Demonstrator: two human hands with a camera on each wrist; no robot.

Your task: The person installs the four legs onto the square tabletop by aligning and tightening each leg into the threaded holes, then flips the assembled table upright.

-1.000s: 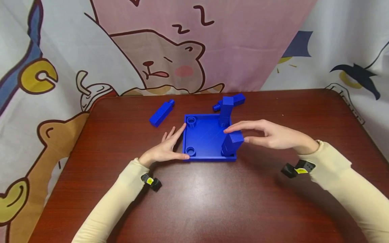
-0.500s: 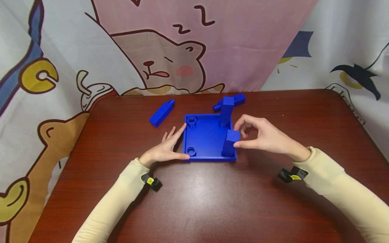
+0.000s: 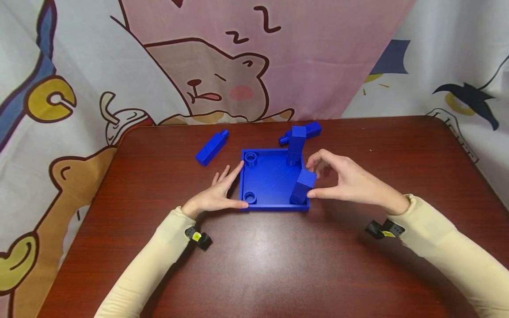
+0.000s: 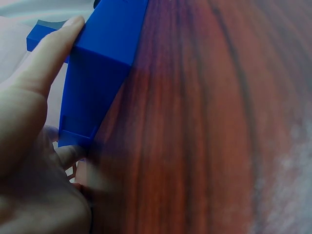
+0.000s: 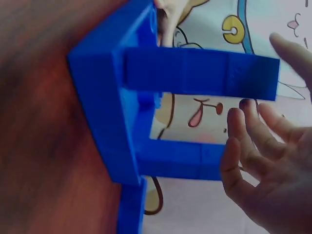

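One left hand, fingers spread, touches blue tray; right hand has fingers around near post, can't tell if clamped.

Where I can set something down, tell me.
Free: red-brown table in front of the square blue tray, between cream sleeves; also the far right corner, beyond the right hand. Crowded: around the tray's far corners, where two blue square posts lie.

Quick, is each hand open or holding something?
Left hand: open, touching the shallow square blue plastic tray.
Right hand: open, loosely curved by the nearer square-sided blue plastic post; whether it touches cannot be told.
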